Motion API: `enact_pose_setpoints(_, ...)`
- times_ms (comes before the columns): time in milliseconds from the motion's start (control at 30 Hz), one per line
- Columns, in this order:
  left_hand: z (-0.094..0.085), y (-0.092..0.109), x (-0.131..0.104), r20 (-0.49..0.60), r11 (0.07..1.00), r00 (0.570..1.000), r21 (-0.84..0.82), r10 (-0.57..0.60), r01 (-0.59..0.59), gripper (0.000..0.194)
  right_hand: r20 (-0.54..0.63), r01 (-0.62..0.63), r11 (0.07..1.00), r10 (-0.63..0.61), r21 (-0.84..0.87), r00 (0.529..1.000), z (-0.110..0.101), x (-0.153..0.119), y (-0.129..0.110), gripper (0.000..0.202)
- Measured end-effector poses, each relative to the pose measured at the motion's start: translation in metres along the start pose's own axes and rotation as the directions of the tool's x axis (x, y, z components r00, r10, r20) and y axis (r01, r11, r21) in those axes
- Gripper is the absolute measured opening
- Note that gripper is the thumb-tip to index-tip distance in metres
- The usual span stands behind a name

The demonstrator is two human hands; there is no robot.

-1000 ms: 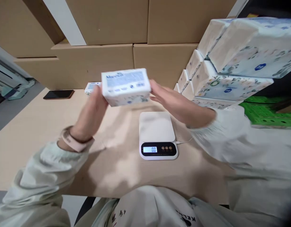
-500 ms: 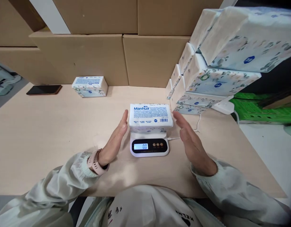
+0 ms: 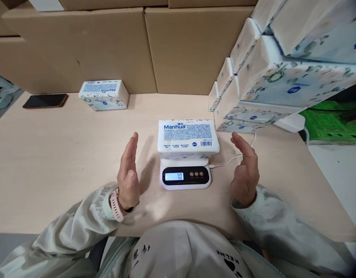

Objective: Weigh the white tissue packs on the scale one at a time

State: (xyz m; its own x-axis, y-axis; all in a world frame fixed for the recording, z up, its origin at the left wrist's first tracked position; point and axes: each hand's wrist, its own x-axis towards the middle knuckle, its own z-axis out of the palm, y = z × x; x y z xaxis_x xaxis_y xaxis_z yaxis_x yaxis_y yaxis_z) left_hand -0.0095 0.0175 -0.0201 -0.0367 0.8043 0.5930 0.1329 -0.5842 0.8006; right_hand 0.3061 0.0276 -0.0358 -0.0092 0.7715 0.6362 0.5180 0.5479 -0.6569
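A white pack of tissues [image 3: 188, 137] with blue "Manhua" print lies flat on a small white digital scale [image 3: 186, 185]. The scale's lit display [image 3: 174, 176] reads 7.0, and its weighing plate is mostly hidden under the pack. To the left of the pack, my left hand [image 3: 129, 175] is held upright with fingers stretched out, touching nothing. My right hand [image 3: 245, 172] stands to the right, fingers extended and slightly curved, also apart from the pack. Both hands hold nothing.
Tissue packs are stacked high at the right [image 3: 282, 83]. Another tissue pack [image 3: 104, 95] and a dark phone [image 3: 45, 100] lie at the back left. Cardboard boxes [image 3: 195, 50] wall off the back. A white cable [image 3: 230, 160] runs right from the scale; a green crate [image 3: 334, 125] stands beyond.
Both hands have moved outward, away from the tissue pack. The scale's display has gone from 0.0 to 7.0. The camera view has shifted downward and a little closer.
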Motion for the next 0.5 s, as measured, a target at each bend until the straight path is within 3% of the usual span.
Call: enact_pose_setpoints(500,0.0023,0.0028,-0.0041,-0.043,0.990,0.994,-0.099,-0.104,0.099,0.053,0.080,-0.033,0.999,0.034,-0.011,0.996,-0.0041,-0.0004,-0.0057,0.062)
